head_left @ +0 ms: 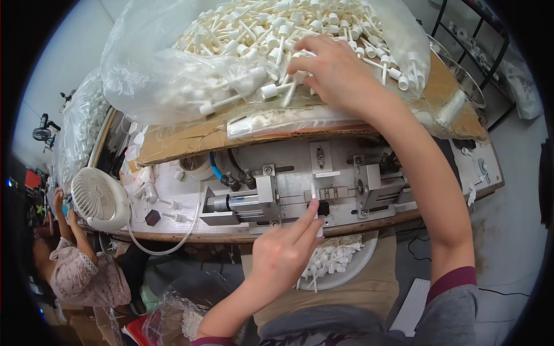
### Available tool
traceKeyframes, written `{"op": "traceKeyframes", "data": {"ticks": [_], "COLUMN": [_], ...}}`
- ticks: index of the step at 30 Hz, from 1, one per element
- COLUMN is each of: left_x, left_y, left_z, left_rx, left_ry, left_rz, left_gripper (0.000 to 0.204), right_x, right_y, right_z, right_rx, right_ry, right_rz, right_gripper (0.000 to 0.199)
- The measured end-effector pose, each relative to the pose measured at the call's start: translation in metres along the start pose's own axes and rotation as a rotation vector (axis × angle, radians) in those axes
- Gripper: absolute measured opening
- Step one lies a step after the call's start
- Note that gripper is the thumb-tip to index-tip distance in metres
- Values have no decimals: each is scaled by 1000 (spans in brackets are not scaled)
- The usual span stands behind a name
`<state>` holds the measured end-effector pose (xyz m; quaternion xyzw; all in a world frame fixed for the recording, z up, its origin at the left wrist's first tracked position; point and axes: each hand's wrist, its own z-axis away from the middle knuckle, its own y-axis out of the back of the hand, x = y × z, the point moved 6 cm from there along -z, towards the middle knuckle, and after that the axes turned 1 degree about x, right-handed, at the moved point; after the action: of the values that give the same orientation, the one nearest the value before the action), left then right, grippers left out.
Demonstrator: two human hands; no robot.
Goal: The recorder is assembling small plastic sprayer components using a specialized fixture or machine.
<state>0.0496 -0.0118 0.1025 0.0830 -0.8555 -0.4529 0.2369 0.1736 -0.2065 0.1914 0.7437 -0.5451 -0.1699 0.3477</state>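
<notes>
My left hand is at the small metal fixture in the middle of the bench machine. Its index finger reaches forward onto a white capped stick, and the other fingers are drawn in around the stick's near end, partly hidden. Above the cardboard, my right hand hangs over the near side of a big heap of white capped sticks. Its fingers are curved and apart, with nothing plainly held; some sticks lie just beneath the fingertips.
Clear plastic bagging surrounds the heap on a cardboard sheet. A round tray of white pieces lies below the bench edge. A white fan stands left, near another person. A black rack is at far right.
</notes>
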Motion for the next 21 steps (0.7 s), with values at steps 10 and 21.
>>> {"op": "traceKeyframes", "data": {"ticks": [10, 21], "left_x": [-1, -20], "left_y": [-11, 55], "left_z": [-12, -61], "left_rx": [-62, 97], "left_ry": [-19, 0], "left_rz": [-95, 161], "left_gripper": [27, 31], "right_x": [-16, -102], "right_y": [52, 78], "right_z": [35, 137], "right_rx": [114, -204], "right_ry": [-355, -642], "right_rz": [-401, -709], "right_gripper": [17, 30]}}
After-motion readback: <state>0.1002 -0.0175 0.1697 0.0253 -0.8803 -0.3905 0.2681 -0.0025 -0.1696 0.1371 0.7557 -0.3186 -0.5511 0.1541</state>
